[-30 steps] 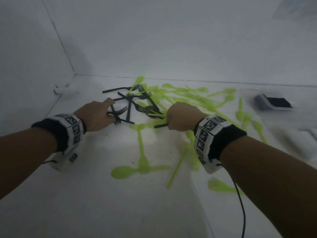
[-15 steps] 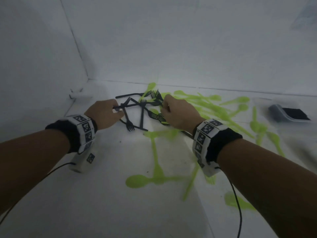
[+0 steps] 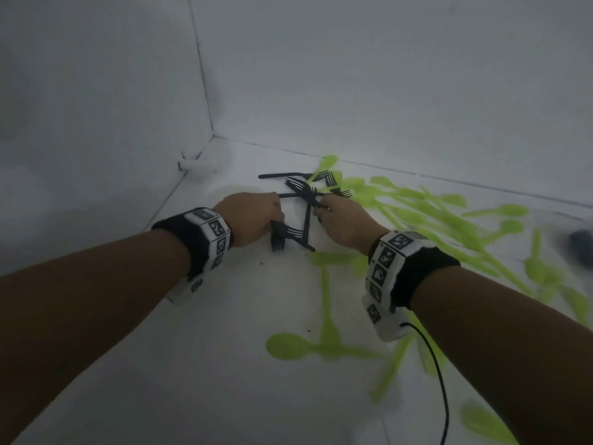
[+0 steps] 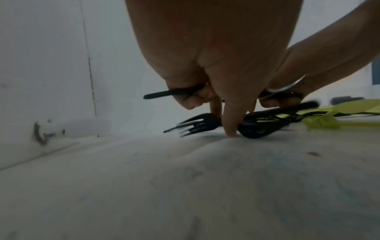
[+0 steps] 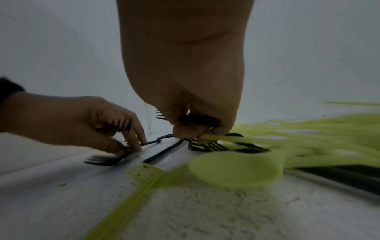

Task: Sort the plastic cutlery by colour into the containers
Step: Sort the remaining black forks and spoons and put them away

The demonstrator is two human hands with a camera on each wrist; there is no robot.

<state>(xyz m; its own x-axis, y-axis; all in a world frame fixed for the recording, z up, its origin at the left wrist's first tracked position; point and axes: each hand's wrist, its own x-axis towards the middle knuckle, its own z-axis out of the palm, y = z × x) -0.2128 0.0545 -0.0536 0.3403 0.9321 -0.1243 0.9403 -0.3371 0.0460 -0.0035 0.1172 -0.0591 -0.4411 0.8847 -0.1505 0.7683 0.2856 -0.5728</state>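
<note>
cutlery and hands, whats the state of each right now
left hand: grips black forks at the table.
right hand: grips black forks.
black forks: crossed in a loose pile between the hands.
green spoons: scattered flat on the table, unsorted.
dark container: blurred at the right edge, contents unclear.
</note>
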